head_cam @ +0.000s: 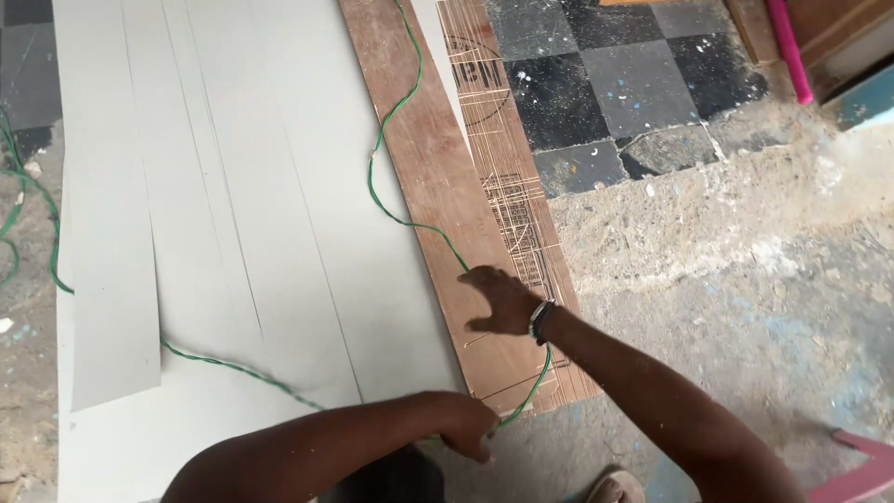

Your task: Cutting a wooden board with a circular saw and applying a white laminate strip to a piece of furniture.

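The long brown wooden plank (438,177) looks smooth and matt, its neighbouring strip (507,177) scored with rough cut lines. The pale grey sheets (233,186) appear flat, matt and smooth. The thin green twisted cable (391,112) has a plastic sheen. The concrete floor (745,279) is rough and dusty.

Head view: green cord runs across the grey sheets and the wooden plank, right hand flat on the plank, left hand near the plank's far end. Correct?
Not quite. The left hand is at the near end of the wooden plank, beside its bottom corner, not the far end. The head view shows it. The rest holds: the green cord runs across the grey sheets and the plank, and the right hand lies on the plank.
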